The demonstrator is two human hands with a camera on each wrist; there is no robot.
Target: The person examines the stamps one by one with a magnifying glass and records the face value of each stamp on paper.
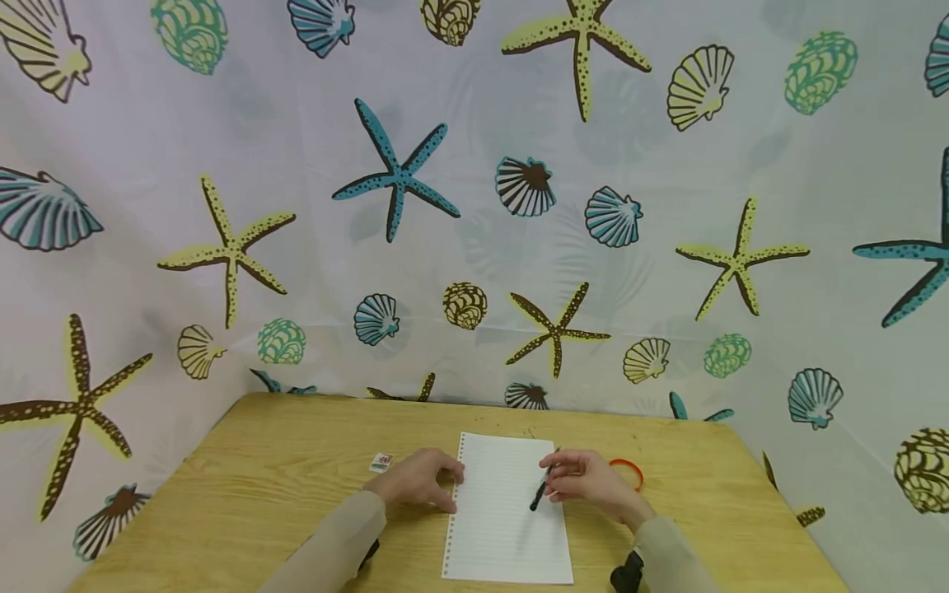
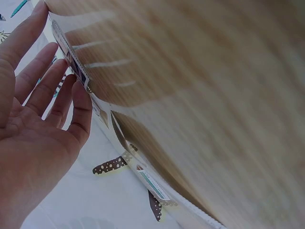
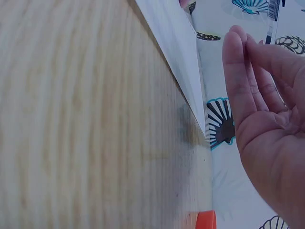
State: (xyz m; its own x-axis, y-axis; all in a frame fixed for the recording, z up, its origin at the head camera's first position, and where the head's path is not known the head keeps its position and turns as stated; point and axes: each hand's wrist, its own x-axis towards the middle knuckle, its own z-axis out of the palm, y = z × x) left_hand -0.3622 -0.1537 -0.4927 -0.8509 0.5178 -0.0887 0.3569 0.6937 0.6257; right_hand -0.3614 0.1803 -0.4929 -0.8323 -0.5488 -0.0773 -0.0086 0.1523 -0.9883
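A sheet of lined loose-leaf paper [image 1: 500,548] with punched holes down its left side lies on the wooden table. My left hand [image 1: 423,480] is at the paper's left edge, its fingers loosely bent and holding nothing; in the left wrist view the left hand [image 2: 40,114] shows its palm. Over the paper's right side, my right hand [image 1: 589,482] pinches a dark pen [image 1: 539,496], which slants with its lower end towards me. The right wrist view shows part of the pen [image 3: 273,19], with a barcode label, beyond the right hand [image 3: 271,100].
Left of the paper lies a small stamp-like piece [image 1: 381,463] with red and green print. A red ring [image 1: 641,478] lies behind the right hand. Beyond the wooden table [image 1: 296,461] hangs a white cloth [image 1: 460,247] with starfish and shells.
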